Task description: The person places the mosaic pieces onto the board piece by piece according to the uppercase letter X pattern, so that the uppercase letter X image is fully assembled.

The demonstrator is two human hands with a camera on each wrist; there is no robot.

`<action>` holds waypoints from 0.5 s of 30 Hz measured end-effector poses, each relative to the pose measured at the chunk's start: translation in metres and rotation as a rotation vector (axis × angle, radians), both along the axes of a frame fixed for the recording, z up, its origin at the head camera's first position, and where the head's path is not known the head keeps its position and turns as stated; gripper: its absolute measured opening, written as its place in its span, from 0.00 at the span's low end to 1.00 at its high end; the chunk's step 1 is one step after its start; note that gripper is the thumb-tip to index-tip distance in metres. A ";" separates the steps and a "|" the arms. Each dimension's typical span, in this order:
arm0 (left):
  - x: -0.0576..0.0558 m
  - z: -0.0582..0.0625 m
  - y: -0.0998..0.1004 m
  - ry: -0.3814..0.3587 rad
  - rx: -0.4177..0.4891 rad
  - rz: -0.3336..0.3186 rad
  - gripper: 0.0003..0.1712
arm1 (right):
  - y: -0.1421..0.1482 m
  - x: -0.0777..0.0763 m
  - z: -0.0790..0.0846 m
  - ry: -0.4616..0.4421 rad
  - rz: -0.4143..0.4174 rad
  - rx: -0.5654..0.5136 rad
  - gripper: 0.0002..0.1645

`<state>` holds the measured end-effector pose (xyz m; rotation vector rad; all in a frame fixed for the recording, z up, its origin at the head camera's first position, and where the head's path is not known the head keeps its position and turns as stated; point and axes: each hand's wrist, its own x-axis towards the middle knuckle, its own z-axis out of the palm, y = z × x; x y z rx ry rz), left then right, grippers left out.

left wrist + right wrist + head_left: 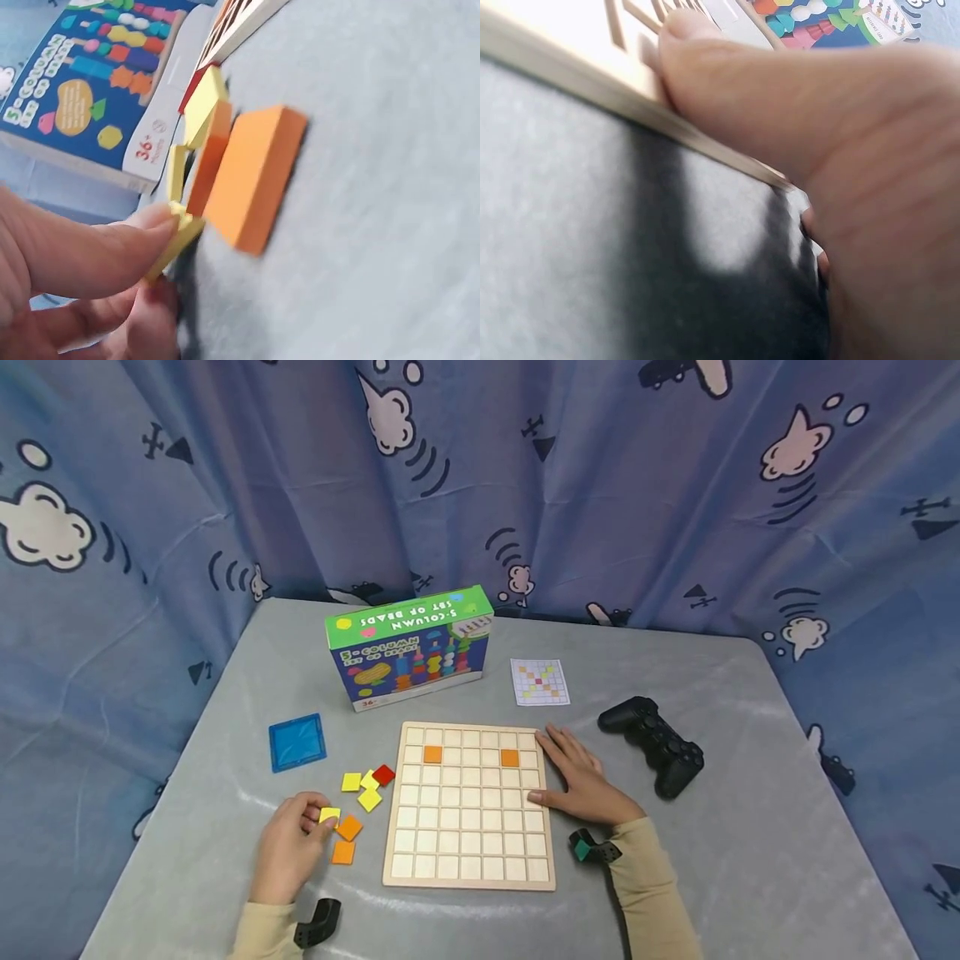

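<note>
My left hand (288,847) pinches a yellow square tile (329,815) between thumb and fingertips, just above the table. In the left wrist view that yellow tile (176,244) is tilted, with its lower part behind the fingers. Beside it lie two orange tiles (342,852), and farther up are several yellow tiles (351,782) and a red tile (383,775). A wooden grid board (471,885) has one orange tile (432,754) at upper left and another orange tile (509,758) at upper right. My right hand (585,781) rests at the board's right edge, thumb on top.
Behind the board stand a green and blue box (412,652) and a small pattern card (540,682). A blue tray (297,715) lies at left. A black game controller (652,743) sits to the right of the right hand. A patterned curtain (480,485) hangs behind the table.
</note>
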<state>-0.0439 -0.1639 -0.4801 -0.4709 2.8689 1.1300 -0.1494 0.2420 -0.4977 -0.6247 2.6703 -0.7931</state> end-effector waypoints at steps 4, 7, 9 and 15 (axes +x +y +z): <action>-0.001 -0.003 -0.004 -0.031 0.117 0.077 0.12 | 0.000 0.000 0.002 -0.001 -0.003 -0.003 0.57; 0.000 -0.003 -0.006 -0.047 0.173 0.114 0.13 | 0.000 -0.001 0.001 0.002 -0.002 -0.007 0.57; 0.000 -0.001 -0.005 -0.032 0.168 0.116 0.16 | 0.000 0.000 0.001 0.002 -0.001 -0.011 0.57; -0.003 0.006 0.004 0.058 0.169 0.077 0.22 | 0.001 0.001 -0.001 -0.007 -0.008 -0.018 0.57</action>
